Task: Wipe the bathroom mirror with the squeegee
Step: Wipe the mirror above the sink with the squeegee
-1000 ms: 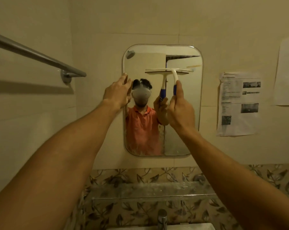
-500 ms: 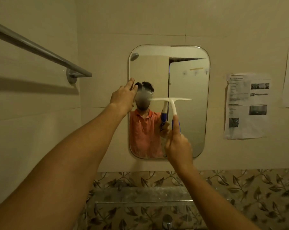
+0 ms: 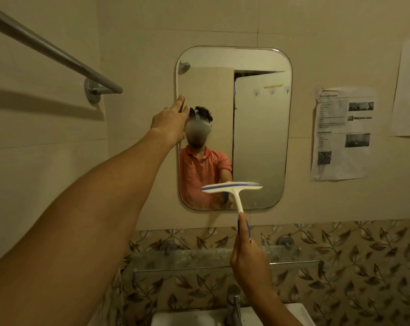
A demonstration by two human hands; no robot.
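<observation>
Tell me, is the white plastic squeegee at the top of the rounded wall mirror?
No, the squeegee lies across the lower part of the mirror, near its bottom edge.

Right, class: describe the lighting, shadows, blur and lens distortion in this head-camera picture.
Head view: dim, warm yellowish light; the towel rail throws a dark shadow on the wall below it; the wide lens makes the near left forearm loom large; the squeegee looks slightly soft, and the printed sheet is too blurred to read.

Beige tiled wall (image 3: 222,20), leaf-pattern band (image 3: 354,267), towel rail (image 3: 58,52), dim warm light.
</observation>
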